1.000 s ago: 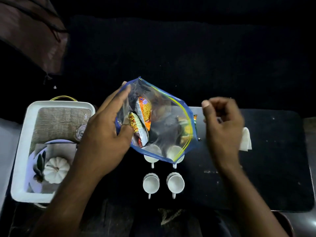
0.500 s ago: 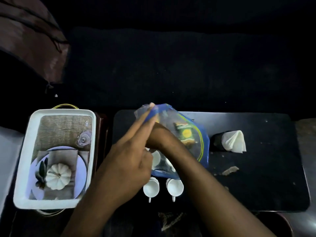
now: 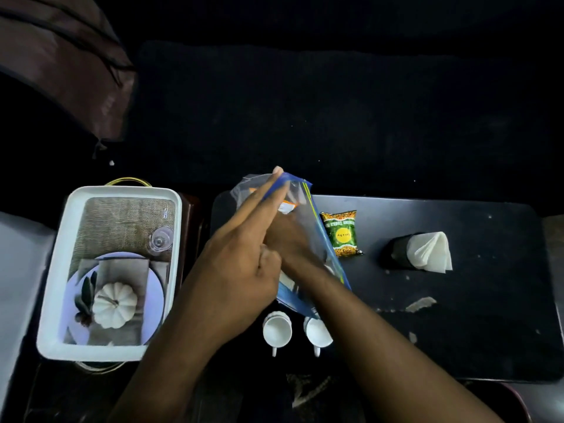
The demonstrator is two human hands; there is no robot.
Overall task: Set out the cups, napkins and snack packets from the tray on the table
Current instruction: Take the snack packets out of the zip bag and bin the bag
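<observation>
**A:** What is the setting?

**B:** A dark table [image 3: 457, 315] in a dim room, with black cloth [image 3: 335, 117] behind it. A white tray [image 3: 55, 285] stands just to its left.

**A:** And the hands?

**B:** Both are at a clear zip bag [image 3: 308, 221] with a blue rim, held tilted over the table's left part. The left hand [image 3: 244, 270] has its fingers stretched along the rim and its thumb bent in against the bag's side, gripping it. The right hand [image 3: 290, 239] is inside the bag, seen dimly through the plastic. I cannot tell whether its fingers hold anything, because the left hand covers them.

**A:** Where are the snacks?

**B:** A green and yellow snack packet [image 3: 341, 232] lies flat on the table just right of the bag, its left edge behind the blue rim. An orange packet [image 3: 287, 207] shows inside the bag.

**A:** Cups and napkins?

**B:** Two white cups stand side by side on the near edge of the table, handles towards the person: the left cup [image 3: 277, 331] and the right cup [image 3: 317, 334], which the right forearm partly crosses. A folded white napkin [image 3: 430, 250] sits in a dark holder [image 3: 393, 250], well to the right.
</observation>
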